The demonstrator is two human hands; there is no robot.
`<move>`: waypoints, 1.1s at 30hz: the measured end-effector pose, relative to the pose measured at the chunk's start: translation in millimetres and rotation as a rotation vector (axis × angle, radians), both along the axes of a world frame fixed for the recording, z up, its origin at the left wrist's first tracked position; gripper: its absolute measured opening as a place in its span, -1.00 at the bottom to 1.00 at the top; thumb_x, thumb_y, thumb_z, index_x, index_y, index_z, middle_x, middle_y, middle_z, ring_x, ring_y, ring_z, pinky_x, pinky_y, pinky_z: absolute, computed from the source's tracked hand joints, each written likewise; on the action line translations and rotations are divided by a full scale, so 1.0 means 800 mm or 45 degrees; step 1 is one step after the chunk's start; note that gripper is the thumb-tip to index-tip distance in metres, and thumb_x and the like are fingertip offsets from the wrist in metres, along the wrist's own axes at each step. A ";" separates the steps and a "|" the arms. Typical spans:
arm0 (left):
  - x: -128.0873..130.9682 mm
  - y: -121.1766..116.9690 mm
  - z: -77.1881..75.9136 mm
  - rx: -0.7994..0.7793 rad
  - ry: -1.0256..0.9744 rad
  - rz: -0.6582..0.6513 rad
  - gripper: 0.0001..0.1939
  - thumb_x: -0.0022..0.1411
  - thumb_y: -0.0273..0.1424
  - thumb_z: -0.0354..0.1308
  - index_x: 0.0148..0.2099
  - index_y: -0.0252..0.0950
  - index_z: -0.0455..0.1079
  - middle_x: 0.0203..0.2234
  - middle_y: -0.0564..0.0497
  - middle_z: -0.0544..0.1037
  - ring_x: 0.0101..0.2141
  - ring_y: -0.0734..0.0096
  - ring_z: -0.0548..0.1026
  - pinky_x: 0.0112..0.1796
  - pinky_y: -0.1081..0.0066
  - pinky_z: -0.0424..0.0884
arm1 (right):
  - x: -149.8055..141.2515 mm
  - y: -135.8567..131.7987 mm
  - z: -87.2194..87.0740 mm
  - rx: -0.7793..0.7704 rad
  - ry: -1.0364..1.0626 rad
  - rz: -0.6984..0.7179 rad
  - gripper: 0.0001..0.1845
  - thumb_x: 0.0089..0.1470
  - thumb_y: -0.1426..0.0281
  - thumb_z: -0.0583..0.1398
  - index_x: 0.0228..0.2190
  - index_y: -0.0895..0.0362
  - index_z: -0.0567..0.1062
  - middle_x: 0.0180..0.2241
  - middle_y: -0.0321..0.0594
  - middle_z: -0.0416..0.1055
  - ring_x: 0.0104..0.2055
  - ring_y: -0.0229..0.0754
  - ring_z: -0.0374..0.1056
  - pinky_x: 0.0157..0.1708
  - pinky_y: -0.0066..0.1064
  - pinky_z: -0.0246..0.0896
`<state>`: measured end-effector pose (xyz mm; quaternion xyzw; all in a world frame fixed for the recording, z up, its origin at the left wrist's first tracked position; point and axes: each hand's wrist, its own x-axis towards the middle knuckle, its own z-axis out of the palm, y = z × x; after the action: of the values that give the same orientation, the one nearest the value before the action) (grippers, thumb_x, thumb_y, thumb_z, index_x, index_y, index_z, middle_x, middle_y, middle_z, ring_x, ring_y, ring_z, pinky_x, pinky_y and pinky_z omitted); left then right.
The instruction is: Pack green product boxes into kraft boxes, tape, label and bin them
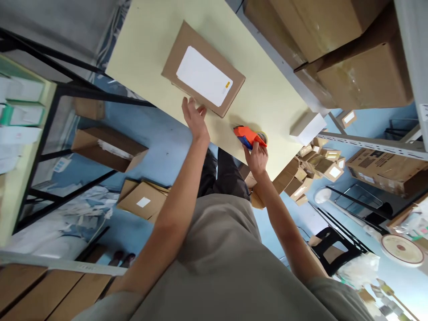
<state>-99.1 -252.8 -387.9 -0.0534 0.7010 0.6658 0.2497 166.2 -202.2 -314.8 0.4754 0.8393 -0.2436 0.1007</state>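
A closed brown cardboard box (173, 62) lies on the pale yellow table (147, 49), with a large white label (204, 76) on its top face. My left hand (195, 118) is at the box's near long side, fingers apart and slightly bent. Whether its fingertips touch the cardboard I cannot tell. To the right, my right hand (257, 159) is closed on an orange and blue tape dispenser (247, 133) at the table's near edge. Part of a tape roll shows at the dispenser's right end.
A white box (308, 127) stands at the table's right end. Large cartons (364, 76) are stacked beyond the far edge. On the floor to the left are an open carton (110, 149) and flat cardboard (143, 198). Many small parcels (321, 165) lie to the right.
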 end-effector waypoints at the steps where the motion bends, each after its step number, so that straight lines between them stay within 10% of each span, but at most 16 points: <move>1: 0.005 0.008 0.007 -0.021 0.040 -0.026 -0.42 0.63 0.04 0.16 0.52 0.01 0.23 0.38 -0.14 0.47 0.30 0.18 0.61 0.27 0.12 0.60 | 0.002 0.000 0.002 -0.012 -0.009 0.007 -0.32 0.60 -0.04 -0.02 0.29 0.27 0.44 0.11 0.35 0.65 0.28 0.34 0.57 0.45 0.28 0.30; 15: -0.102 -0.016 0.033 -0.022 0.329 -0.886 -0.05 0.19 0.35 0.44 0.34 -0.18 0.40 0.17 -0.25 0.68 0.31 -0.13 0.62 0.35 -0.06 0.55 | -0.020 -0.053 0.029 0.047 -0.101 0.561 -0.51 0.67 0.16 0.01 0.11 0.30 0.54 -0.17 0.13 0.70 -0.11 0.05 0.63 0.03 -0.22 0.39; 22: -0.097 -0.013 0.045 -0.104 0.299 -0.895 -0.03 0.13 0.36 0.46 0.31 -0.17 0.37 0.19 -0.27 0.68 0.28 -0.08 0.65 0.36 -0.02 0.54 | 0.056 0.044 0.036 0.169 -0.169 0.403 -0.51 0.65 0.20 0.01 0.09 0.33 0.56 -0.21 0.15 0.67 -0.15 0.10 0.58 0.06 -0.10 0.41; 28: -0.115 -0.012 0.066 -0.211 0.226 -1.012 -0.07 0.07 0.26 0.51 0.27 -0.21 0.37 0.17 -0.29 0.70 0.28 -0.08 0.66 0.36 -0.03 0.53 | -0.049 0.149 0.025 0.175 -0.074 0.532 -0.43 0.64 0.30 -0.09 0.33 0.47 0.38 0.02 0.31 0.65 0.07 0.19 0.58 0.27 0.03 0.32; 33: -0.161 0.009 0.095 -0.409 0.176 -1.202 -0.02 0.17 -0.10 0.48 0.54 -0.16 0.21 0.18 -0.23 0.71 0.25 -0.04 0.68 0.34 -0.11 0.56 | -0.099 0.150 0.026 0.104 -0.095 0.768 -0.43 0.58 0.39 0.01 0.41 0.50 0.31 0.13 0.32 0.66 0.20 0.22 0.59 0.38 -0.01 0.22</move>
<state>-228.1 -245.9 -311.5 0.2758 0.7573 0.3659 0.4653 86.7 -82.3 -294.1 0.2171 0.9474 -0.1511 0.1800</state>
